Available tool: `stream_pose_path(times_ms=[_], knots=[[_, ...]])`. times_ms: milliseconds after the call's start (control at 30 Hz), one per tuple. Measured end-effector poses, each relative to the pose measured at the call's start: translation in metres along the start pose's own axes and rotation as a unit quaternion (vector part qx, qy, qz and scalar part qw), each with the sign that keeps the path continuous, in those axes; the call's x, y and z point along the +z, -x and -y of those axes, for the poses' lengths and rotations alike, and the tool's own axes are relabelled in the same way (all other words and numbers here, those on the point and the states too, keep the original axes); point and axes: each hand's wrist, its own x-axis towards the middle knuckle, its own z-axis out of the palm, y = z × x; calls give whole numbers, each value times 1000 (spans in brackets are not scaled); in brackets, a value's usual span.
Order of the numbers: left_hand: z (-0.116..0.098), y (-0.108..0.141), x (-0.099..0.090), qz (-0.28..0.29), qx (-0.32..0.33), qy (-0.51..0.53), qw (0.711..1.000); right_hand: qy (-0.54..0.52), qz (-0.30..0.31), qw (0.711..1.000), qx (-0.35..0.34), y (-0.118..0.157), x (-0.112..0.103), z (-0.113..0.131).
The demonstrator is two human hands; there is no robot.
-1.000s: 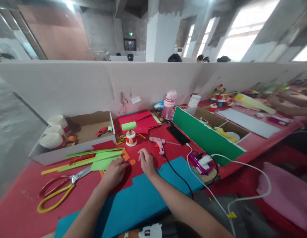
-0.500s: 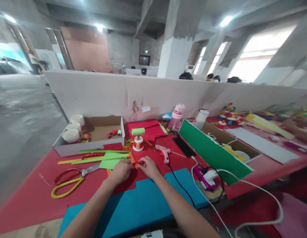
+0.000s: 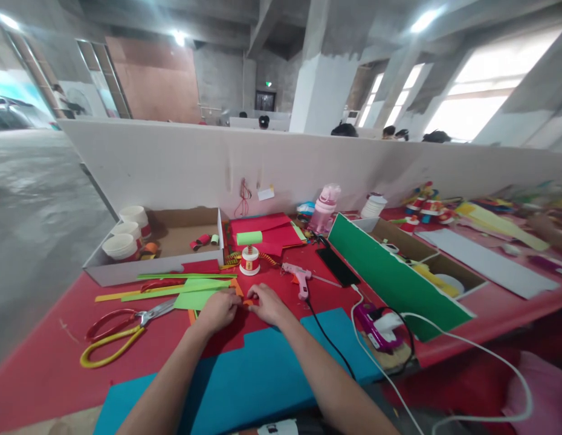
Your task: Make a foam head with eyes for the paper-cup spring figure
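A small orange paper piece shows between my two hands, low over the red table. My left hand has its fingers bent together at the piece's left side, beside green paper sheets. From the right, my right hand pinches at the same piece with thumb and forefinger. Just beyond them stands an upside-down paper cup with a red-and-gold band. A spring rises from it, topped by a light green paper roll. To the right lies a pink glue gun.
Scissors with red and yellow handles lie at the left, before a cardboard box holding cups and paper rolls. Blue sheets cover the near edge. A phone, a purple power strip with cables and a green-sided box are at the right.
The view has shifted slightly, with table things a little further left and spread. Both hands stay together at the orange paper with almost the same finger pose.
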Motion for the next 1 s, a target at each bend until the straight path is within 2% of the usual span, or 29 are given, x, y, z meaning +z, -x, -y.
stream_pose_path(times_ms=[167,400,567,767,900,1000], knots=[[-1,0,-1,-1,3,9,1000,1,21,1000,-2,0,-4,1],[1,1,-1,-9,18,36,999,-28,11,1000,7,4,-2,4],[4,1,-1,-10,19,52,998,29,-9,999,18,4,0,-1],[4,2,-2,-16,21,42,999,49,-20,999,5,12,-12,-3],[0,4,-4,-1,68,25,997,15,-62,998,-23,21,-16,-4],[-4,5,-4,13,115,9,993,-7,-71,996,-45,29,-13,-7]])
